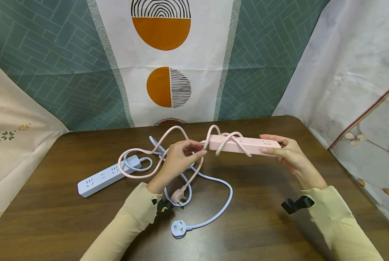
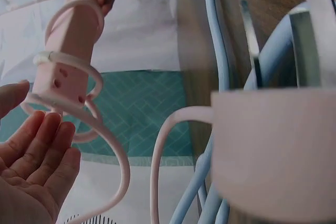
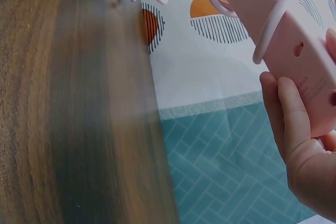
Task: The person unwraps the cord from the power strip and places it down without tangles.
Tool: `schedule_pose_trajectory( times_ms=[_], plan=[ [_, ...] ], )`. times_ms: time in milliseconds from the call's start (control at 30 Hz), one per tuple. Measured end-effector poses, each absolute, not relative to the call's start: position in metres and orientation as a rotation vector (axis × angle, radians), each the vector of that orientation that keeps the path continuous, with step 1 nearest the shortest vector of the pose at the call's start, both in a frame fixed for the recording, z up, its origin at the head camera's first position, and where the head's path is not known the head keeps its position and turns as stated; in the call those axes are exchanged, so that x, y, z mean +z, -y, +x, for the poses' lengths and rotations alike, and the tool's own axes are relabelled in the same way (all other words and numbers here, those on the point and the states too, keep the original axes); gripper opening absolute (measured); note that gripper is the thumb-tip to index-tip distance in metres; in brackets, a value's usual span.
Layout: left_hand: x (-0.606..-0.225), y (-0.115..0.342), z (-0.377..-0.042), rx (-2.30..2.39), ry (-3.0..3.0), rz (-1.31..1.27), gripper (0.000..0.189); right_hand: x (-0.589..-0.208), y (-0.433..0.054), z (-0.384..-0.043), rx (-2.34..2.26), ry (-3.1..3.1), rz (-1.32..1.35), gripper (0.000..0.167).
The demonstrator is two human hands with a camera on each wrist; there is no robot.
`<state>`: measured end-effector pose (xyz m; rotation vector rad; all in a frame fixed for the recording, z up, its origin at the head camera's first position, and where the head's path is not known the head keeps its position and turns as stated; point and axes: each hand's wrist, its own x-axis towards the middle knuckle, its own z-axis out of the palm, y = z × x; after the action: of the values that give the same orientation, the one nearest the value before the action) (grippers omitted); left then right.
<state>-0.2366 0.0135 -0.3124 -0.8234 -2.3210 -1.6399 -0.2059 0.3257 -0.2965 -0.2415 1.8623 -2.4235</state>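
A pink power strip (image 1: pixel 228 144) is held up above the table, its pink cord (image 1: pixel 168 131) looped around it. My right hand (image 1: pixel 287 152) grips the strip's right end, thumb on the socket face and fingers behind; the right wrist view shows the fingers (image 3: pixel 294 114) against its underside. By the strip's cord end is my left hand (image 1: pixel 181 154), thumb and fingers apart around a stretch of cord. In the left wrist view its fingers (image 2: pixel 44 150) are fairly straight near the loops. The pink plug (image 1: pixel 178 195) hangs at the cord's lower end, large in the left wrist view.
A light blue power strip (image 1: pixel 107 175) lies on the wooden table (image 1: pixel 253 217) at the left. Its blue cord (image 1: pixel 225 204) winds under the left hand and curves to a round blue plug (image 1: pixel 178 228) near the front. A patterned curtain (image 1: pixel 256 54) hangs behind.
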Motion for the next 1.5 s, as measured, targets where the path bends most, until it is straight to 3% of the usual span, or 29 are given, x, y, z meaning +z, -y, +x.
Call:
schedule_pose_trajectory(
  times_ms=[367, 1500],
  plan=[
    [-0.311, -0.018, -0.237, -1.546, 2.312, -0.798, 0.010, -0.296, -0.321, -0.207, -2.397, -1.877, -0.226, 0.031],
    [-0.317, 0.013, -0.245, -1.424, 2.512, -0.741, 0.010, -0.292, -0.336, -0.206, -2.511, -1.713, -0.306, 0.033]
  ],
)
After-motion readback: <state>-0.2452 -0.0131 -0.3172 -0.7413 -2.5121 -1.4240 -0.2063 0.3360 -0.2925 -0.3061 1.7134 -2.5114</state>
